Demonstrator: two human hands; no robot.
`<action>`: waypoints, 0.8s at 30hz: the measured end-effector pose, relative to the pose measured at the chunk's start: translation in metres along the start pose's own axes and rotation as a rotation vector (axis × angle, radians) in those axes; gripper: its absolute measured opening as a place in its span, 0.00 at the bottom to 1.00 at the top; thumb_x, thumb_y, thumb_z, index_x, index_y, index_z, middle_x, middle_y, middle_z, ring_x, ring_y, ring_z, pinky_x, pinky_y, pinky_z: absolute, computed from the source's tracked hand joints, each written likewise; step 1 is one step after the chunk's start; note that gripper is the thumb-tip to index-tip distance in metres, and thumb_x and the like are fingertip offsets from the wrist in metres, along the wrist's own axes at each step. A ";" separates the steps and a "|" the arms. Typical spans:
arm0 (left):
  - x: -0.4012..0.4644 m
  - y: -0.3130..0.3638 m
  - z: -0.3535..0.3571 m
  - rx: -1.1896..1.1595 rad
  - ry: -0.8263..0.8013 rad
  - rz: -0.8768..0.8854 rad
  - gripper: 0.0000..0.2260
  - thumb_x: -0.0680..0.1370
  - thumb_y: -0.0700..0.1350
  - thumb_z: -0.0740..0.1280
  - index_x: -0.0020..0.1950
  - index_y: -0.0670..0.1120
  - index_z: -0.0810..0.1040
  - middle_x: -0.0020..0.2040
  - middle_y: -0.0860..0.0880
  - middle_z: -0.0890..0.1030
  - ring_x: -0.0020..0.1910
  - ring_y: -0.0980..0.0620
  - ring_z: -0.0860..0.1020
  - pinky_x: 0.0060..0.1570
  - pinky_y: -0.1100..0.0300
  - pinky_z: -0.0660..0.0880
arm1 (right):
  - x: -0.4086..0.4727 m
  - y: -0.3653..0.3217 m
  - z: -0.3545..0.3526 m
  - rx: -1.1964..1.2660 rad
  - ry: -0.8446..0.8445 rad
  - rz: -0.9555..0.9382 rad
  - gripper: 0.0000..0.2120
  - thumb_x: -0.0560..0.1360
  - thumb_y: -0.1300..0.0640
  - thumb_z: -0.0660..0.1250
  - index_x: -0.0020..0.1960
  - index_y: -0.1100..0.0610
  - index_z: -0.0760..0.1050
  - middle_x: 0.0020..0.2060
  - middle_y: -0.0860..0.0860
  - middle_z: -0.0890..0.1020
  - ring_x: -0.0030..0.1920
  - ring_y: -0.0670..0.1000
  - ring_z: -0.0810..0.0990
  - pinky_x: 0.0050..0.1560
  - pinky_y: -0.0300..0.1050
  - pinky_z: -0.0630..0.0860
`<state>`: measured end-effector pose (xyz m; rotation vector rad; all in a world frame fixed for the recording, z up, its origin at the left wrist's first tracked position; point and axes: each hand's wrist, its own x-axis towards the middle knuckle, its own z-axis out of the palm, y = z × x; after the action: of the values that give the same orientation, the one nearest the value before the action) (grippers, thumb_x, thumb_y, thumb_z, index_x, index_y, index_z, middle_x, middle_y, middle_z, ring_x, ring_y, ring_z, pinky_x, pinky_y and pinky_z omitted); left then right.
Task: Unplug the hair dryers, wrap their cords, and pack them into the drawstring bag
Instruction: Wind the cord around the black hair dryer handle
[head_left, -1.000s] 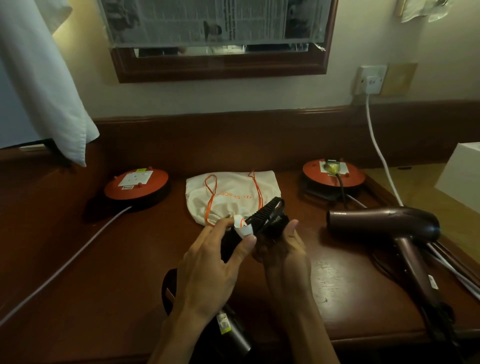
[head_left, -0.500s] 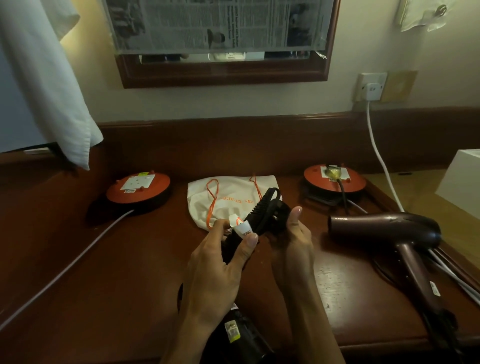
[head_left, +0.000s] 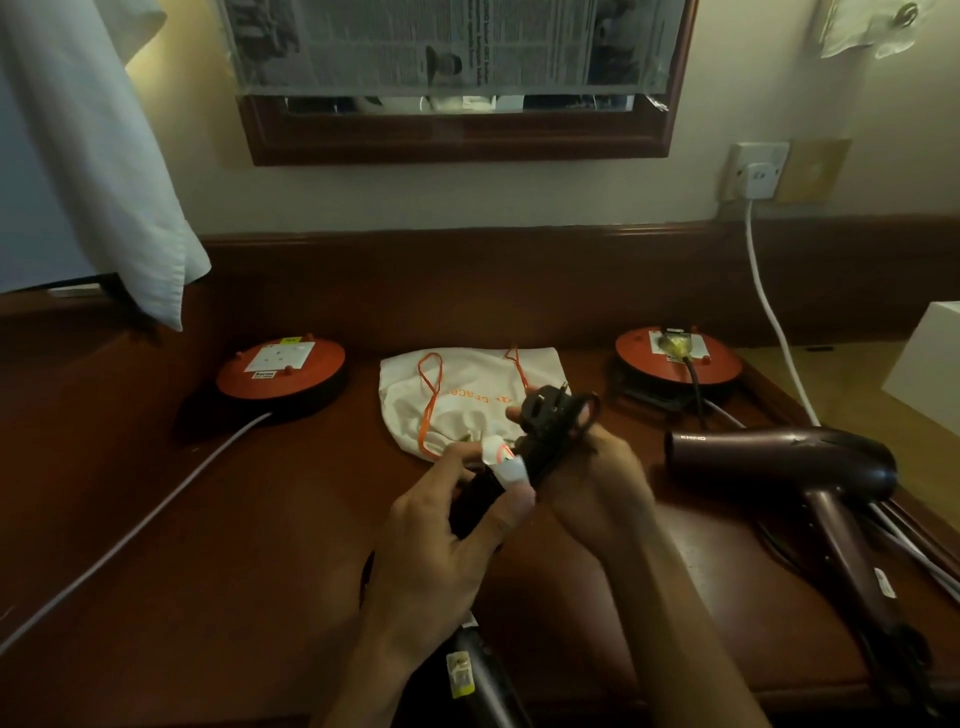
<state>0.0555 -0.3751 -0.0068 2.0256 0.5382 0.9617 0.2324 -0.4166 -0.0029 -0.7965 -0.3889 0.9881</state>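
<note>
Above the desk (head_left: 260, 519), my right hand (head_left: 597, 493) has turned the coiled cord (head_left: 550, 431) so its plug (head_left: 543, 408) now points up; my left hand (head_left: 441, 545) pinches the bundle. Wrapping looks nearly finished, drawstring bag (head_left: 467, 400) just behind.

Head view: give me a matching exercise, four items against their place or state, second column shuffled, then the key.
Items:
1. drawstring bag
2. maroon hair dryer
3. black plug
4. left orange reel socket

Place or state:
A. nothing plugged into it
B. held up in the hands, prongs showing
C. lying flat at the back middle of the desk
D. lying on the desk at the right, nozzle pointing left

Pairs: 1-C, 2-D, 3-B, 4-A
</note>
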 end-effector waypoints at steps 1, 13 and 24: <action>0.000 0.000 0.001 0.057 -0.021 0.008 0.21 0.74 0.70 0.65 0.63 0.63 0.73 0.49 0.60 0.81 0.47 0.57 0.82 0.41 0.55 0.81 | 0.001 -0.007 0.003 -0.081 -0.001 -0.035 0.25 0.81 0.42 0.54 0.65 0.59 0.76 0.55 0.61 0.85 0.60 0.61 0.80 0.60 0.54 0.78; 0.009 0.004 0.011 0.383 -0.110 -0.052 0.39 0.69 0.77 0.57 0.76 0.66 0.51 0.55 0.61 0.80 0.53 0.61 0.80 0.57 0.53 0.79 | -0.041 -0.102 0.034 -1.007 -0.350 -0.344 0.17 0.77 0.55 0.67 0.65 0.54 0.77 0.56 0.51 0.85 0.59 0.50 0.84 0.61 0.52 0.80; 0.009 -0.008 0.005 0.556 -0.024 0.040 0.27 0.76 0.69 0.56 0.71 0.59 0.68 0.56 0.60 0.76 0.47 0.57 0.80 0.40 0.63 0.77 | -0.080 -0.015 -0.012 -0.239 0.411 -0.120 0.13 0.79 0.52 0.67 0.51 0.63 0.80 0.36 0.55 0.86 0.36 0.53 0.83 0.32 0.48 0.75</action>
<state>0.0647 -0.3673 -0.0110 2.5411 0.8240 0.8732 0.2070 -0.4948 0.0049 -1.1531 -0.1965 0.6501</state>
